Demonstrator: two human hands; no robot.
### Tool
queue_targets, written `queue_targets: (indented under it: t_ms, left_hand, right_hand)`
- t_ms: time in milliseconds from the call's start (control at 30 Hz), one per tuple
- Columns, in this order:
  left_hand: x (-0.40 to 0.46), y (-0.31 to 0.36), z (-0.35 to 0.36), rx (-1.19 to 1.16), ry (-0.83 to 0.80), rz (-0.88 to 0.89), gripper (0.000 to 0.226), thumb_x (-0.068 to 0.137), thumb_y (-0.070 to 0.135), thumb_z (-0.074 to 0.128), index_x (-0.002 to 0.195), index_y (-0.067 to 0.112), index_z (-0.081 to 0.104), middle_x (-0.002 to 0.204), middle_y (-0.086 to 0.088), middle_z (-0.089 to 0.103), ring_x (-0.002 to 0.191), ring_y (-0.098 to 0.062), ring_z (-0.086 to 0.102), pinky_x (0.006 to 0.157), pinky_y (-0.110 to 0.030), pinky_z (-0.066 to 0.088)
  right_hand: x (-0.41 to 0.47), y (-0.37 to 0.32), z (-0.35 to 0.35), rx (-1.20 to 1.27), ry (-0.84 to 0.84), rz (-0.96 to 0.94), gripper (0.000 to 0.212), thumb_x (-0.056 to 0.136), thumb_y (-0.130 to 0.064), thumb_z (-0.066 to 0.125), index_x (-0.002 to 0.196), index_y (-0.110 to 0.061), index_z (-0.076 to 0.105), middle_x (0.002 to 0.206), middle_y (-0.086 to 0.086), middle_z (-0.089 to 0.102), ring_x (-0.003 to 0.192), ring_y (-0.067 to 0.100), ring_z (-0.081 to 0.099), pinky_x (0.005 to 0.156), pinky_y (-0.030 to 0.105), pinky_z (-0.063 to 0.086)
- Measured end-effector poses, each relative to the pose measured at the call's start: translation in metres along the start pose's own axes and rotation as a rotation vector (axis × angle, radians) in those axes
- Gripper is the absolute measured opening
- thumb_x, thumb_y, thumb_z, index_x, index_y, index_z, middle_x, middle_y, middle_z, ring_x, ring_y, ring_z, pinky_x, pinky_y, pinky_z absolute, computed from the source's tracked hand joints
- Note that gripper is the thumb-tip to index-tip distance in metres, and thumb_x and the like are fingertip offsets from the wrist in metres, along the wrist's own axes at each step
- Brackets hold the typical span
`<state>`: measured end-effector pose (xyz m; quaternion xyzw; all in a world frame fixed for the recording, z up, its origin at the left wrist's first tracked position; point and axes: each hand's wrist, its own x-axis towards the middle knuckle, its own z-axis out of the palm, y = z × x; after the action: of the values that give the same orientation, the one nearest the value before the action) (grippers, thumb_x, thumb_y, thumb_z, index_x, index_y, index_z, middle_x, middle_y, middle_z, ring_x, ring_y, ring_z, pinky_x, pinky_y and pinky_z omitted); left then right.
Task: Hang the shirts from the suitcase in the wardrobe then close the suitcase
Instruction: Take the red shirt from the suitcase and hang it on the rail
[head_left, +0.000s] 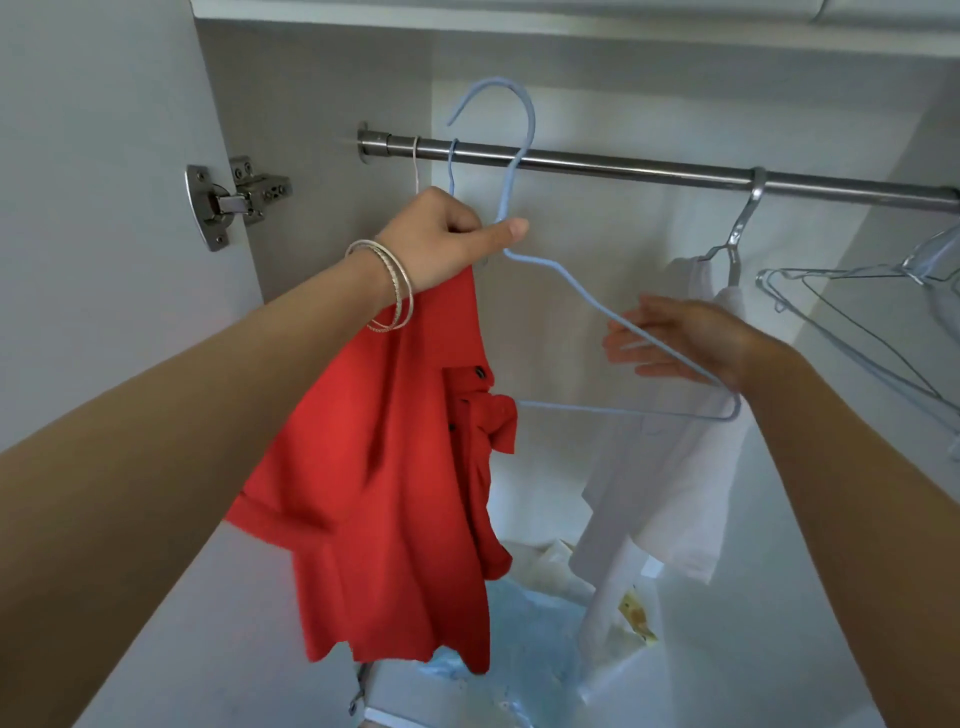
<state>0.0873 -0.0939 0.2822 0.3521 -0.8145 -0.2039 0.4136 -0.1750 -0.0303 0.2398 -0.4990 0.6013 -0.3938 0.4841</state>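
Left hand (452, 236) gripping red shirt (395, 467) and blue hanger (597, 306); right hand (675, 338) open beneath it.

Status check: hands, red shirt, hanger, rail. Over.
Left hand grips blue hanger at its neck, together with red shirt. Right hand open, touching hanger's arm. Hook above rail, not yet on. White shirt hangs close right.

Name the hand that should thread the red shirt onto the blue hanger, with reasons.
Right hand: open, resting on the hanger arm, free to guide it. Left hand already grips both hanger neck and shirt.
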Motion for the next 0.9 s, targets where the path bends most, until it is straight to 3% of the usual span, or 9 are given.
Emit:
queue_targets:
  t_ms: [67,200,333,400,500,633,733,800,900]
  left_hand:
    - [-0.001,0.004,-0.006,-0.004,0.008,-0.016,0.064,0.078,0.054,0.059,0.038,0.019,0.024,0.029,0.005,0.020,0.033,-0.011,0.017,0.066,-0.027,0.040]
    - [0.001,0.007,-0.007,0.067,0.046,-0.022,0.062,0.083,0.041,0.060,0.040,0.013,0.028,0.028,0.004,0.020,0.033,-0.012,0.019,0.042,-0.019,0.021]
    - [0.004,0.009,-0.013,-0.017,0.182,-0.033,0.050,0.079,0.034,0.057,0.054,-0.010,0.054,0.026,0.006,0.029,0.033,-0.009,0.025,0.040,-0.017,0.024]
    - [0.005,0.010,-0.016,-0.079,0.235,-0.039,0.049,0.074,0.032,0.053,0.052,-0.011,0.053,0.028,0.006,0.036,0.034,-0.008,0.030,0.044,-0.016,0.029]
    - [0.007,0.010,-0.014,-0.114,0.238,-0.041,0.040,0.078,0.024,0.052,0.042,0.008,0.051,0.025,0.008,0.042,0.031,-0.006,0.037,0.045,-0.009,0.032]
    - [0.008,0.010,-0.005,-0.150,0.218,-0.044,0.032,0.070,0.027,0.049,0.041,0.013,0.054,0.028,0.006,0.045,0.042,-0.014,0.040,0.051,-0.021,0.037]
    - [0.008,0.008,-0.004,-0.163,0.205,-0.052,0.030,0.068,0.026,0.047,0.043,0.013,0.055,0.028,0.007,0.047,0.044,-0.016,0.040,0.051,-0.024,0.037]
    - [0.006,0.006,-0.007,-0.176,0.204,-0.047,0.030,0.070,0.025,0.046,0.043,0.014,0.054,0.029,0.008,0.049,0.041,-0.013,0.040,0.050,-0.023,0.038]
    - [0.004,0.002,-0.013,-0.169,0.223,-0.058,0.030,0.071,0.023,0.045,0.042,0.014,0.052,0.029,0.009,0.049,0.038,-0.008,0.040,0.049,-0.020,0.038]
  right_hand:
    - [0.001,0.018,-0.003,0.144,-0.042,0.042,0.036,0.100,-0.033,0.032,0.098,-0.016,0.064,0.081,-0.004,0.076,0.078,0.011,0.073,0.072,0.028,0.054]
    - [0.001,0.041,0.004,0.379,-0.042,0.037,0.021,0.086,-0.025,0.053,0.087,-0.017,0.073,0.081,-0.002,0.076,0.073,0.008,0.073,0.060,0.022,0.058]
    - [-0.003,0.070,0.004,0.463,-0.029,0.015,0.019,0.068,-0.021,0.060,0.070,-0.019,0.079,0.080,-0.001,0.076,0.075,0.010,0.073,0.063,0.024,0.059]
    - [-0.003,0.077,0.013,0.346,-0.076,0.023,0.023,0.082,-0.011,0.055,0.082,-0.018,0.077,0.084,-0.003,0.076,0.081,0.012,0.072,0.068,0.026,0.058]
    - [-0.003,0.068,0.048,0.087,-0.258,-0.040,0.036,0.090,0.005,0.045,0.103,-0.020,0.066,0.099,-0.009,0.074,0.087,0.009,0.071,0.078,0.026,0.051]
    - [0.000,0.048,0.100,-0.090,-0.504,-0.104,0.051,0.086,0.010,0.051,0.114,-0.032,0.059,0.113,-0.019,0.064,0.078,0.000,0.061,0.069,0.018,0.041]
    - [0.007,0.049,0.119,-0.270,-0.468,-0.136,0.055,0.078,-0.006,0.063,0.120,-0.040,0.055,0.096,-0.030,0.062,0.072,-0.004,0.053,0.066,0.017,0.036]
    - [0.010,0.050,0.124,-0.243,-0.395,-0.201,0.048,0.069,-0.013,0.069,0.109,-0.037,0.061,0.083,-0.026,0.062,0.077,0.004,0.056,0.065,0.020,0.041]
    - [0.013,0.048,0.123,-0.260,-0.330,-0.326,0.030,0.075,-0.004,0.074,0.093,-0.026,0.066,0.104,-0.011,0.059,0.095,0.019,0.059,0.090,0.034,0.049]
